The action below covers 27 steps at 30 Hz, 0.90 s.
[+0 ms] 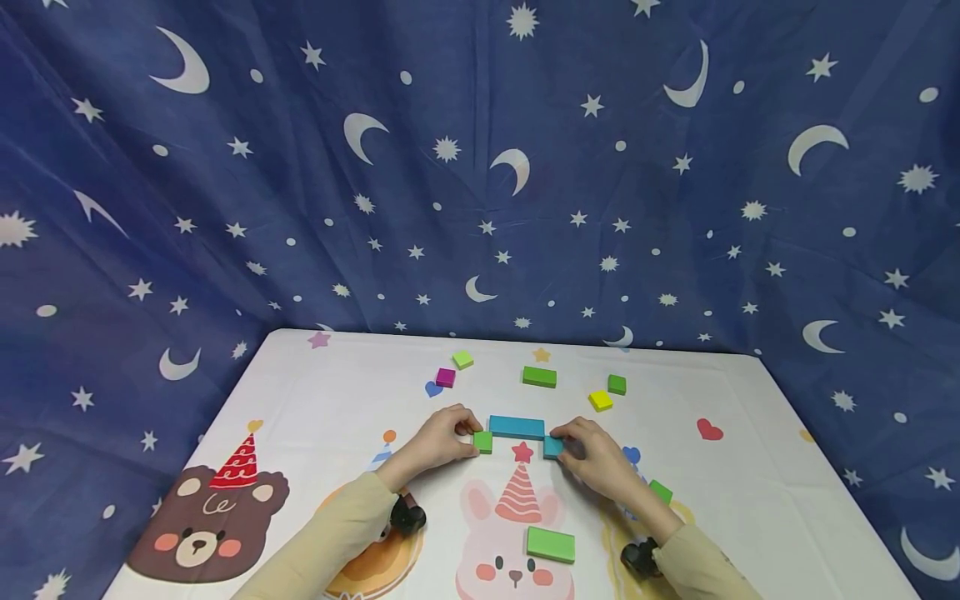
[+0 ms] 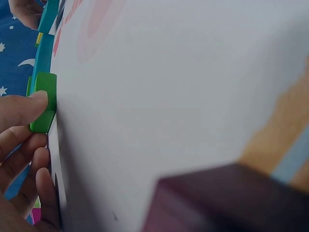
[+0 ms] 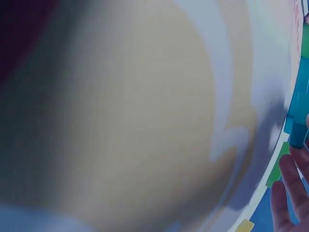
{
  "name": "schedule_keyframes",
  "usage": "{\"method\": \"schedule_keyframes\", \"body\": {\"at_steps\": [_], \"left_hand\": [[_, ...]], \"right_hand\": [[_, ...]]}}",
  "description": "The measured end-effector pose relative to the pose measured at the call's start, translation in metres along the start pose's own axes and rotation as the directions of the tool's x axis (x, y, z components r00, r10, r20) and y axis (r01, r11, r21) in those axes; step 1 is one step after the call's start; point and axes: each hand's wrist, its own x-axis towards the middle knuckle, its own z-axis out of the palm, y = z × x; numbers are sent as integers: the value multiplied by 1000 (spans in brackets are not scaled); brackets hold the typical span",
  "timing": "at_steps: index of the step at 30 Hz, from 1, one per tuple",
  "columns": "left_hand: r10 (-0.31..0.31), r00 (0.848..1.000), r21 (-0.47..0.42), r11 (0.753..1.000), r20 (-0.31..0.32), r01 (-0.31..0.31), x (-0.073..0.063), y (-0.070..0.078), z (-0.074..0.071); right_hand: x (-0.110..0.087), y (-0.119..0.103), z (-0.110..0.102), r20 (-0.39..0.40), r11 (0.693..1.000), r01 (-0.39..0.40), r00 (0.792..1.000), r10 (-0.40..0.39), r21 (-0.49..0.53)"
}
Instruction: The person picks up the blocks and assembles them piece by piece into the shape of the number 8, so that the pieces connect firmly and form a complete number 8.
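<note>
My left hand (image 1: 438, 435) pinches a small green block (image 1: 482, 442) between thumb and fingers. That block sits by the near left corner of a long blue block (image 1: 517, 427) lying on the table. On the other side, my right hand (image 1: 596, 454) holds a small blue block (image 1: 552, 447) at the long block's near right corner. In the left wrist view, the thumb lies on the face of the green block (image 2: 47, 87). At the right edge of the right wrist view, fingertips touch the blue block (image 3: 298, 134); part of that hand is cut off.
Behind the hands lie a lime block (image 1: 462, 360), a purple block (image 1: 446, 378), a long green block (image 1: 539, 377), a small green block (image 1: 617, 384) and a yellow block (image 1: 601, 401). Another long green block (image 1: 551, 545) lies nearer me; a green block (image 1: 661, 492) is beside my right forearm.
</note>
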Motion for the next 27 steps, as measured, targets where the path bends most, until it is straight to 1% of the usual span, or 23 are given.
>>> {"method": "schedule_keyframes", "body": {"at_steps": [20,27], "left_hand": [[-2,1000,-5,1000,3,2,0,-1,0],[3,1000,-9,1000,2,-2,1,-2,0]], "right_hand": [[1,-2,2,16,999,6,1000,-5,-35],[3,-2,2,23,1000,0,1000,1,-30]]}}
